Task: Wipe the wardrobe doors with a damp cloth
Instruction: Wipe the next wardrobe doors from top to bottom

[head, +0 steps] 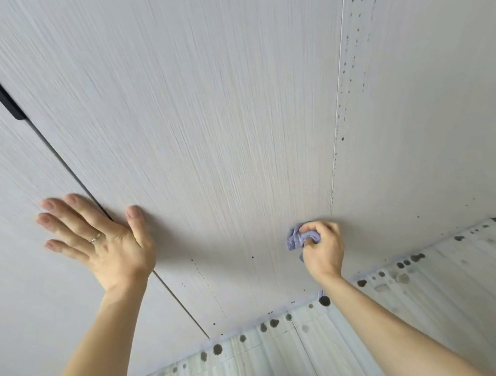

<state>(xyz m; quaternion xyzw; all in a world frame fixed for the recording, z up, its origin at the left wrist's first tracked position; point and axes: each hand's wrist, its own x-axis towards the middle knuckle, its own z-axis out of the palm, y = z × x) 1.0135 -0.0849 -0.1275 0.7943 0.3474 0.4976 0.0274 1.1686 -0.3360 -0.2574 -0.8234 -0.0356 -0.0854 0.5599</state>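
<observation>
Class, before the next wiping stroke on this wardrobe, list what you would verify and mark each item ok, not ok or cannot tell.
1. Right hand grip on the cloth secure: ok, fingers curl round it.
2. Cloth against the door: ok.
3. Left hand flat, bracing across the seam: ok.
4. Dark drips higher up wiped away: not ok.
5. Cloth damp enough: cannot tell.

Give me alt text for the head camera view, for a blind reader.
A person's right hand holds a bunched lilac-blue cloth against a pale grey wood-grain wardrobe door, while the left hand rests flat across the door gap.
</observation>
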